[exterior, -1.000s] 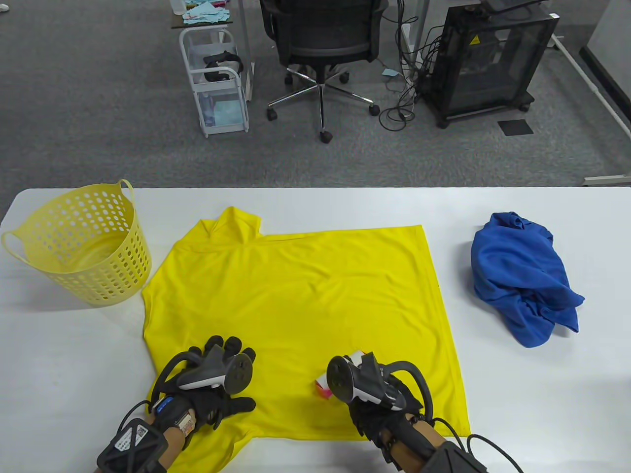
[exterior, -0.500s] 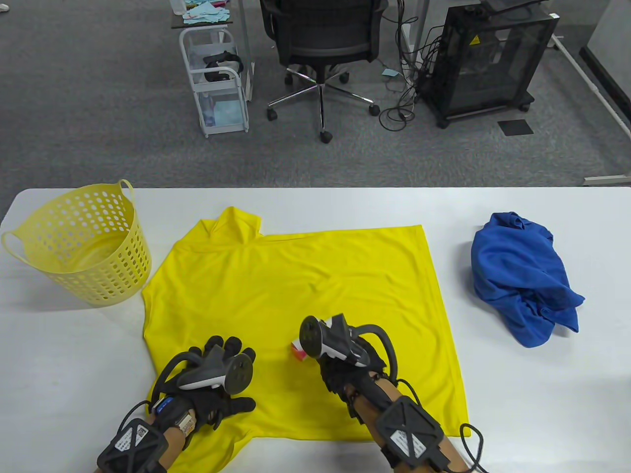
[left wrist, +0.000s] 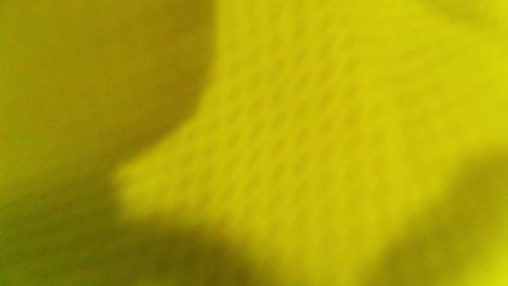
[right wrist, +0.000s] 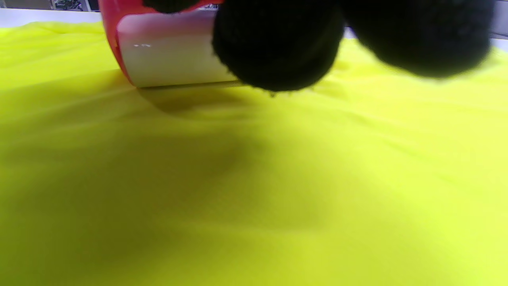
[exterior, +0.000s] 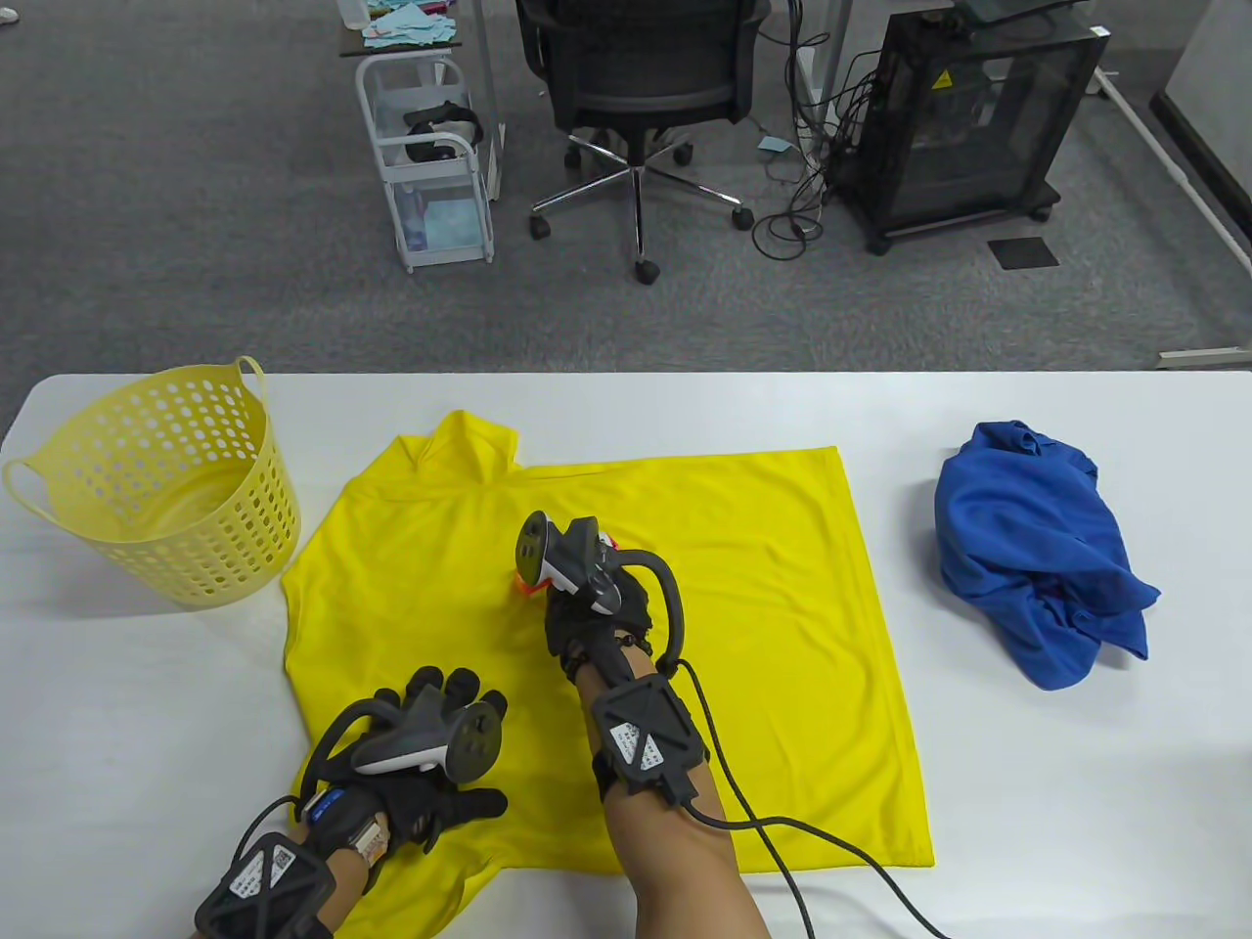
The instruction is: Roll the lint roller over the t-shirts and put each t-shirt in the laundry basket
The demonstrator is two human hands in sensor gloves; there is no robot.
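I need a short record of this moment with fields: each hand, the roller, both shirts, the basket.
left hand: fingers spread flat, pressing the yellow t-shirt near its lower left edge
right hand: holds the lint roller at mid-shirt
lint roller: red frame, white roll, touching the yellow fabric
yellow t-shirt: spread flat on the table
blue t-shirt: crumpled, to the right, apart from the yellow one
laundry basket: yellow, on the left, no shirt inside
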